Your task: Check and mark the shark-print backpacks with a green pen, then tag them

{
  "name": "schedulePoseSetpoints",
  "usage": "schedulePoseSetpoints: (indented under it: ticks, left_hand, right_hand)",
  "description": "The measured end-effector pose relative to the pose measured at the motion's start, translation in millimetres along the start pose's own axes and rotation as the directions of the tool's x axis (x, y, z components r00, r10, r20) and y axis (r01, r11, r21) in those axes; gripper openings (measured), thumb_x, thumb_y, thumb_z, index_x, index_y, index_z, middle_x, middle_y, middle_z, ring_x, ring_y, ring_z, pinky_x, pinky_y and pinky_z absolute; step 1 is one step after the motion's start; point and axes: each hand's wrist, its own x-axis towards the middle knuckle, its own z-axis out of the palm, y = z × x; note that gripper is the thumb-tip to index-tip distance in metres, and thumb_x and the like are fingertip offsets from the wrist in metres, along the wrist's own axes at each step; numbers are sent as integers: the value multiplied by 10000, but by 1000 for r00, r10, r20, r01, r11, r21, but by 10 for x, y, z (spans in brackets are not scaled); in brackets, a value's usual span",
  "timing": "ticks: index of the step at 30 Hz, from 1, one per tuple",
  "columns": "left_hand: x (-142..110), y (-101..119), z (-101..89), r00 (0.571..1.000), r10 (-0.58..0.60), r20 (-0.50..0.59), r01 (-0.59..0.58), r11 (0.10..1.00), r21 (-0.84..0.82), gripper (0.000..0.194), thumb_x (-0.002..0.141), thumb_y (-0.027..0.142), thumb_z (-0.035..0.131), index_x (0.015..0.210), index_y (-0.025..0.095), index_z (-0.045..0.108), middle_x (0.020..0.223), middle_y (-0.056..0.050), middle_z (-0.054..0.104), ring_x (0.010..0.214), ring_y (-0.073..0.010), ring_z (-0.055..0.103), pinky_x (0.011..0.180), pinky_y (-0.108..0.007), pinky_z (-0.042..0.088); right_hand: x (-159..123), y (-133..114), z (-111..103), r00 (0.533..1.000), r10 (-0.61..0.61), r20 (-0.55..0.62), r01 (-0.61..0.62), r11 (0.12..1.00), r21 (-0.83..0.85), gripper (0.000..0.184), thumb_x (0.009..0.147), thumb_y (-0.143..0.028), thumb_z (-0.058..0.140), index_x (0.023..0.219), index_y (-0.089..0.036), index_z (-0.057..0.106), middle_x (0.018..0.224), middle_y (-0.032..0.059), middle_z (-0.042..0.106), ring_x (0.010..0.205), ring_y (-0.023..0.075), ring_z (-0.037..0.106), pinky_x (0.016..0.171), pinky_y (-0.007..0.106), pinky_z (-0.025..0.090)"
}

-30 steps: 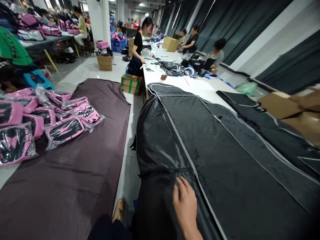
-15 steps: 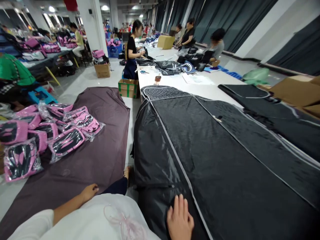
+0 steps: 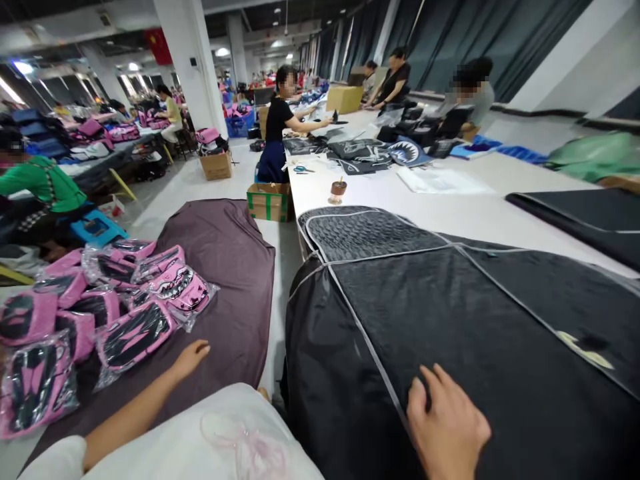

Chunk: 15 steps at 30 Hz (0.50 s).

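Observation:
A large piece of black fabric with grey piped seams is spread over the table and drapes down its near left side. My right hand is over this fabric, just right of a seam, fingers apart and slightly bent, with nothing in them. Whether the fingertips touch the cloth I cannot tell. On the left, my left hand hangs in front of my body above a dark brown sheet, its fingers loosely extended and nothing visible in them. A pale yellowish piece lies along the right-hand seam of the black fabric.
Plastic-wrapped pink and black bags lie piled on the brown sheet. A brown spool-like object and blue scissors rest on the white tabletop. A cardboard box stands beside the table. Several people work farther back.
The view has moved forward along the table. My right hand has shifted right and up from the fabric's side to its top, fingers bending more. My left hand has risen slightly.

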Motion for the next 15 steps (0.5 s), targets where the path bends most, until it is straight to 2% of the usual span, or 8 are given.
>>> schedulePoseSetpoints:
  ticks: [2,6,8,9,10,12,15]
  left_hand:
    - [101,236,-125,1000,22,-1,-22,999,-36,432,964,526,630,1185,158,676,1237,-91,701,1140,-242,672,1027,-457,537]
    - [125,516,-416,998,49,49,-46,997,-61,581,891,591,645,1225,117,668,1198,-147,739,1105,-268,712,933,-382,574]
    - [274,760,-636,995,89,54,-86,994,-65,686,859,646,616,1267,96,653,1181,-162,747,1102,-299,716,918,-395,579]
    - [426,956,-754,991,127,45,-124,990,-65,723,850,669,599,1290,97,643,1206,-164,740,1137,-309,703,951,-413,570]
    - [635,1216,-867,984,176,32,-174,983,-61,746,838,686,592,1302,104,641,1246,-166,727,1186,-317,682,993,-426,555]
    - [1201,1937,-1049,952,305,19,-304,952,-38,739,820,691,609,1306,136,653,1336,-156,690,1278,-317,630,1071,-423,516]
    - [2232,3385,-1116,846,525,96,-529,848,28,602,854,586,666,1313,197,670,1336,-112,697,1257,-272,641,1108,-380,493]
  right_hand:
    - [277,-86,291,1000,1,-21,-1,1000,17,246,999,-271,524,1112,-131,692,1201,167,751,1027,301,718,862,398,477]
    - [641,-373,773,999,-44,23,43,998,51,243,1000,-264,529,1096,-124,702,1202,172,749,1062,289,698,913,408,450]
    - [883,-462,1020,998,-55,45,51,996,75,265,1015,-269,495,1088,-128,707,1205,168,751,1070,290,692,951,436,436]
    - [1040,-468,1162,997,-55,46,51,995,86,278,1019,-274,480,1083,-130,709,1205,164,753,1057,287,693,954,438,434]
    - [1223,-446,1324,998,-59,39,55,994,94,291,1020,-280,469,1077,-130,713,1196,163,757,1031,282,696,939,432,438]
    - [1648,-330,1711,996,-84,4,83,992,98,316,1019,-295,460,1068,-126,722,1159,166,768,969,273,700,880,410,447]
    - [2344,-95,2427,991,-127,-30,130,985,114,350,1020,-314,454,1087,-115,734,1145,205,764,946,281,688,840,417,458]
